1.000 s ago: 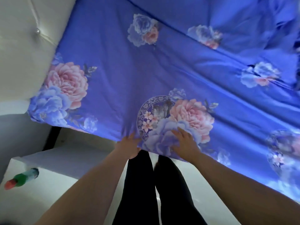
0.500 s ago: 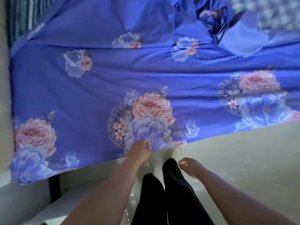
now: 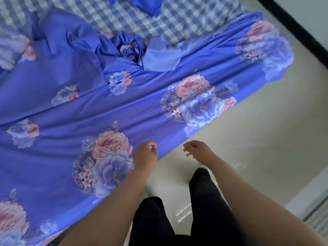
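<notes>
Blue floral sheet (image 3: 124, 107) spread over a bed, its near edge hanging toward the pale floor (image 3: 257, 148). The far part is not yet laid out: a bunch (image 3: 127, 47) of cloth sits at mid-bed, and beyond it the checked cover (image 3: 177, 20) lies bare. The near half lies fairly flat, with long creases running parallel to the edge, which suggests tension applied along that side. Left hand (image 3: 146, 154) hovers at the sheet's edge, fingers loosely curled and gripping nothing; whether it touches the cloth cannot be told through the blur. Right hand (image 3: 197, 151) hangs over the floor, just beside the edge, fingers relaxed and likewise empty. Both hands sit low and close to the hem, probably because the next grasp will be taken there, farther toward the corner at right. Legs (image 3: 209, 201) in black stand just beside the bed, placing the person side-on to the work. Judged stage: near side roughly smoothed; bunch and far side to be drawn out.
</notes>
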`<act>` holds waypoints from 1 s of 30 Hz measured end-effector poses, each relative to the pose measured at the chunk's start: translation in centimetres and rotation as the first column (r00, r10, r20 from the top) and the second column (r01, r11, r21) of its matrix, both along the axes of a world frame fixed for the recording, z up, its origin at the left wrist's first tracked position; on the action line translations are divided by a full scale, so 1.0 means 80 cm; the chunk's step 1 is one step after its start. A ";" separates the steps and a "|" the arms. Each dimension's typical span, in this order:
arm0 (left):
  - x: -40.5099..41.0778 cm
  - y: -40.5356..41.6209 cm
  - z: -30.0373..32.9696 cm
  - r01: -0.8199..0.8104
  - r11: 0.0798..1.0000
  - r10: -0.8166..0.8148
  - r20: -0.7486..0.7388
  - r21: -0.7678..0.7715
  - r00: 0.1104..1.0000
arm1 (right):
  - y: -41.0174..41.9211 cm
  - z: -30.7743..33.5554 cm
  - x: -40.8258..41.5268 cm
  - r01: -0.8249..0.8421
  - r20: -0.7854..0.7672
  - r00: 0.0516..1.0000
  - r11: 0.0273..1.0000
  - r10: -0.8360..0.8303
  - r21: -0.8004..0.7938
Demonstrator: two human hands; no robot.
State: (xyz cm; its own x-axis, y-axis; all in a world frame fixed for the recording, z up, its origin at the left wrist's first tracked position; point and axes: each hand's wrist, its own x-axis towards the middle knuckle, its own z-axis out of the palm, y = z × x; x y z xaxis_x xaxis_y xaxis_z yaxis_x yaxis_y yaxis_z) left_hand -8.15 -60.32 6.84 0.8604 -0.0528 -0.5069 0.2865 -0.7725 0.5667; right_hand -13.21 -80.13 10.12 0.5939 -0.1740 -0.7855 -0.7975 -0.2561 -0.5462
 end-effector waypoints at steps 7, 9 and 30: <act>0.065 -0.253 0.044 0.072 0.997 -0.073 -0.036 -0.032 0.997 | -0.281 0.048 0.014 0.096 0.078 0.993 0.993 -0.091 -0.064; 0.082 -0.331 0.060 0.110 0.992 -0.112 -0.031 -0.056 0.993 | -0.363 0.070 0.033 0.125 0.124 0.986 0.988 -0.114 -0.089; 0.449 -0.971 0.128 0.343 0.923 -0.353 -0.034 -0.174 0.935 | -0.943 0.153 0.344 0.314 0.293 0.909 0.949 -0.296 -0.013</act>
State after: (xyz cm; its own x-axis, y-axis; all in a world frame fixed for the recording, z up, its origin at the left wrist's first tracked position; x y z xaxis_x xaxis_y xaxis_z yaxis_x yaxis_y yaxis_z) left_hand 27.78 -137.96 17.10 0.7390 -0.4292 -0.5193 0.0560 -0.7290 0.6822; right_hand 14.27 -155.53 22.33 0.7009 -0.4227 -0.5745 -0.6552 -0.0633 -0.7528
